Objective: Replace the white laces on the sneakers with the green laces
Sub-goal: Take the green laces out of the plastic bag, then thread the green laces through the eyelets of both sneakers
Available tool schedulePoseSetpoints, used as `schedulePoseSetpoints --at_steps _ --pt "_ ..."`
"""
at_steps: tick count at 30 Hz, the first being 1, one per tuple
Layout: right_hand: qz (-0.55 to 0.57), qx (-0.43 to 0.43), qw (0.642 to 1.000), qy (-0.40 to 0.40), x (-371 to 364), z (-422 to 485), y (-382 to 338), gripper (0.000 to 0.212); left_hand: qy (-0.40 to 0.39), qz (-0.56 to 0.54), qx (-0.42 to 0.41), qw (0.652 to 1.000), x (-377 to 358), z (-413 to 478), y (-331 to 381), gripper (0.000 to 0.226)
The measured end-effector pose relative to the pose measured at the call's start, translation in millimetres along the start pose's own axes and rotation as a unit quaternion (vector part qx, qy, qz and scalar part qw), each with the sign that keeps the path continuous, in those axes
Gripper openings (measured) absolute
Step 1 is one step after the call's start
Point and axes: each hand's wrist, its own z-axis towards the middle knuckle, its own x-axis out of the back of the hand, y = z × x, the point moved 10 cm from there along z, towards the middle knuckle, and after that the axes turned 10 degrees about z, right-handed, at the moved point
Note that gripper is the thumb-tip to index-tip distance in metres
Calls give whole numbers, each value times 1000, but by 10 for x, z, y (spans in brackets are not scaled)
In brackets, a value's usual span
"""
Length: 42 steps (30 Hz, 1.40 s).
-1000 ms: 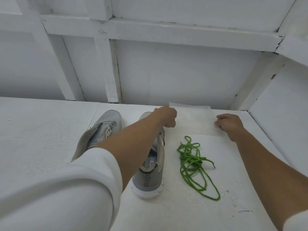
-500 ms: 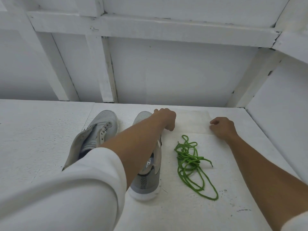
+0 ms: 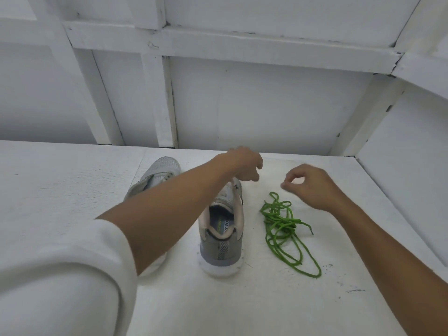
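Two grey sneakers stand on the white table with their heels toward me. The right sneaker (image 3: 221,238) shows its open collar and insole, and no lace is visible on it. My left forearm crosses and hides most of the left sneaker (image 3: 158,172). My left hand (image 3: 246,166) hovers over the right sneaker's toe with its fingers hanging loosely curled and holding nothing. A tangle of green laces (image 3: 282,225) lies just right of that sneaker. My right hand (image 3: 309,185) floats above the far end of the tangle, thumb and forefinger tips together, with nothing seen between them.
A white table (image 3: 60,190) carries everything. A white panelled wall (image 3: 266,105) rises behind it and a side wall (image 3: 412,166) closes the right. A faint white sheet (image 3: 269,175) lies flat under the hands.
Both hands have lifted off the white sheet at the back of the table and drawn toward me. The right hand now sits over the green laces. Sneakers and laces have not moved.
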Motion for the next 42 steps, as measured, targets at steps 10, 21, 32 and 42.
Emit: schedulePoseSetpoints --at_steps 10,21,32,42 --pt "-280 19 956 -86 -620 -451 -238 18 88 -48 -72 992 357 -860 64 38" --pt "-143 7 989 32 396 -583 -901 10 73 -166 -72 981 413 -1000 277 57" --pt "13 16 991 134 1039 -962 -1223 48 112 -399 -135 900 895 -975 549 18" --pt "66 -131 988 41 115 -827 -463 24 152 -531 -175 815 1459 -1214 421 17"
